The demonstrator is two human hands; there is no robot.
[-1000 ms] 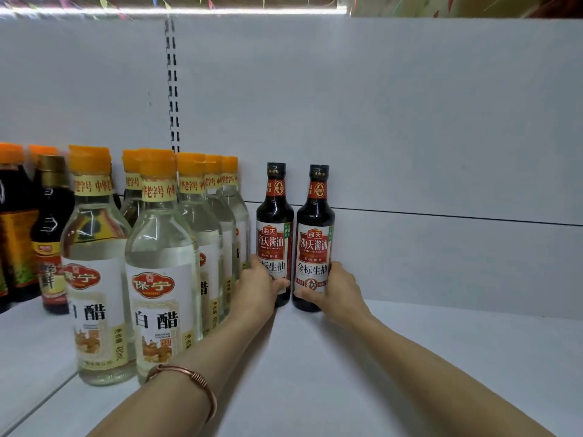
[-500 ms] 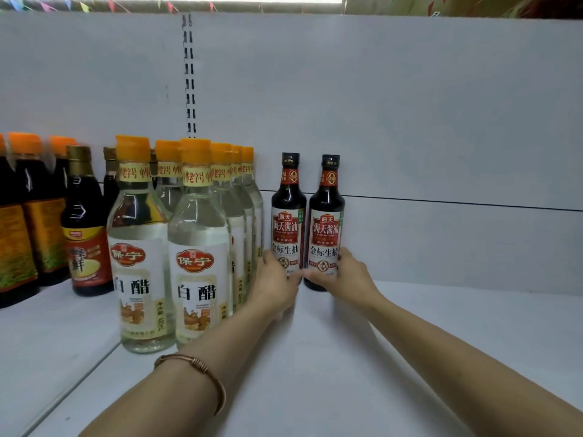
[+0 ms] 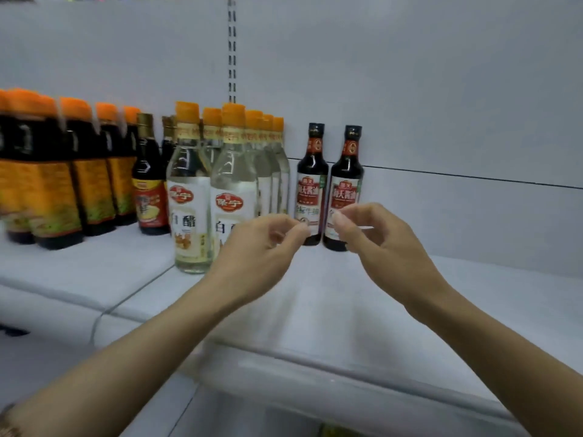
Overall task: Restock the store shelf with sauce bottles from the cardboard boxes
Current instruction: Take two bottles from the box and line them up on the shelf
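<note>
White shelf (image 3: 362,298) boards hold all the bottles in front of you. Two dark sauce bottles (image 3: 328,190) with red labels stand upright, side by side, at the back near the wall. Your left hand (image 3: 258,247) floats in front of them with its fingers loosely curled, and it holds nothing. Your right hand (image 3: 375,238) does the same, just beside the left one, and it holds nothing too. Neither hand touches a bottle. Clear vinegar bottles (image 3: 214,197) with orange caps stand just left of the dark pair. More dark bottles with orange caps (image 3: 72,171) stand farther left, and they look blurry.
</note>
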